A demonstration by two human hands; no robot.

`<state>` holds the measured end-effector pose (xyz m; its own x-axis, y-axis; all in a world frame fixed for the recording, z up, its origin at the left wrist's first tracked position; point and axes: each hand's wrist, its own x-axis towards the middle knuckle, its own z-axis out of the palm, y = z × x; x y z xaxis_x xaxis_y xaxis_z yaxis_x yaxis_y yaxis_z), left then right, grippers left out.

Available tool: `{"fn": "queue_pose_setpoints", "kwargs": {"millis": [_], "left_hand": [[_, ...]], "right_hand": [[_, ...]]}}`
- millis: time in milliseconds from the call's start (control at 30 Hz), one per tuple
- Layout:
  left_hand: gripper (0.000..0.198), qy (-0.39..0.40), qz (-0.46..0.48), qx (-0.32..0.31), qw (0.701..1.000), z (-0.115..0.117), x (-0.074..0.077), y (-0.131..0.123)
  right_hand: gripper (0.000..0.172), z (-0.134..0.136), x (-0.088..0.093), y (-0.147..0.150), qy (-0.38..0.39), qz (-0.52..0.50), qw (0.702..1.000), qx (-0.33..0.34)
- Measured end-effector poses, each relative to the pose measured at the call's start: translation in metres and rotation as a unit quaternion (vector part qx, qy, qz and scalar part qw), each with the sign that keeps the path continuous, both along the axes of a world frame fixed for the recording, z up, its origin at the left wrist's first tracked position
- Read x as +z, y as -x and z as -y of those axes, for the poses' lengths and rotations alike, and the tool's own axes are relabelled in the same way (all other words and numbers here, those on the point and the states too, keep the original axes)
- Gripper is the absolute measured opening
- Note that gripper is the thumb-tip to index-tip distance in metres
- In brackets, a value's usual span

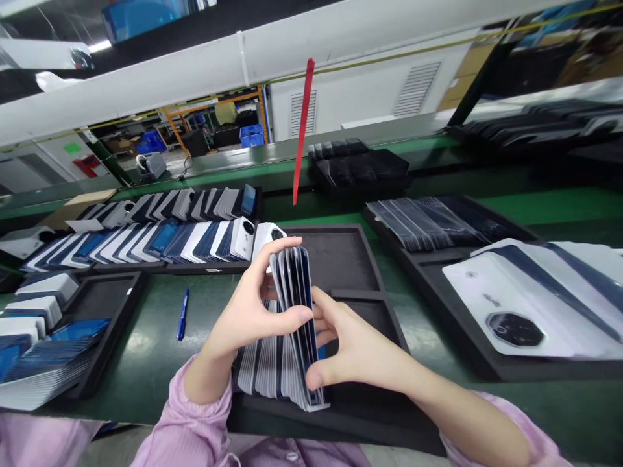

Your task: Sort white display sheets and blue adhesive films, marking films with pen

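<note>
Between my two hands stands a small stack of thin phone back covers (pixel 292 279), on edge and tilted slightly. My left hand (pixel 265 305) wraps round the stack from the left, thumb across its near edges and index finger over its top. Lower on the right side, my right hand (pixel 345 344) grips the same stack between thumb and fingers. Just left of it, a row of upright phone back covers (pixel 263 366) leans in a black foam tray (pixel 360 399). The fingertips behind the stack are partly hidden.
A blue pen (pixel 182 314) lies on the green table (pixel 160 337). Trays of white and dark covers (pixel 209 241) line the left and back. On the right, a black tray (pixel 457 324) holds large white covers (pixel 487 292). A red strip (pixel 303 130) hangs ahead.
</note>
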<state>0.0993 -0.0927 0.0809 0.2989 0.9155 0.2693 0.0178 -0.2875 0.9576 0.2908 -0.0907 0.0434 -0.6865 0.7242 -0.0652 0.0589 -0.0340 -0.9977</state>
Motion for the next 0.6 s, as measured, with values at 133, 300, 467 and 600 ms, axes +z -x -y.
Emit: {"fn": "queue_pose_setpoints", "kwargs": {"millis": [133, 300, 467, 600], "left_hand": [[0.074, 0.003, 0.004, -0.003, 1.000, 0.000, 0.000, -0.001], [0.073, 0.003, 0.010, 0.000, 1.000, 0.000, -0.001, -0.003], [0.078, -0.034, 0.032, -0.014, 0.999, -0.001, -0.004, -0.002], [0.101, -0.114, 0.047, -0.026, 0.992, -0.005, -0.012, -0.005]], "right_hand": [[0.097, 0.001, -0.003, 0.000, -0.021, -0.002, 1.000, -0.006], [0.099, 0.002, 0.000, 0.000, -0.045, 0.027, 0.998, -0.019], [0.080, 0.000, 0.004, -0.001, -0.115, 0.041, 0.992, -0.032], [0.076, -0.018, -0.002, -0.004, -0.239, 0.046, 0.967, -0.072]]}}
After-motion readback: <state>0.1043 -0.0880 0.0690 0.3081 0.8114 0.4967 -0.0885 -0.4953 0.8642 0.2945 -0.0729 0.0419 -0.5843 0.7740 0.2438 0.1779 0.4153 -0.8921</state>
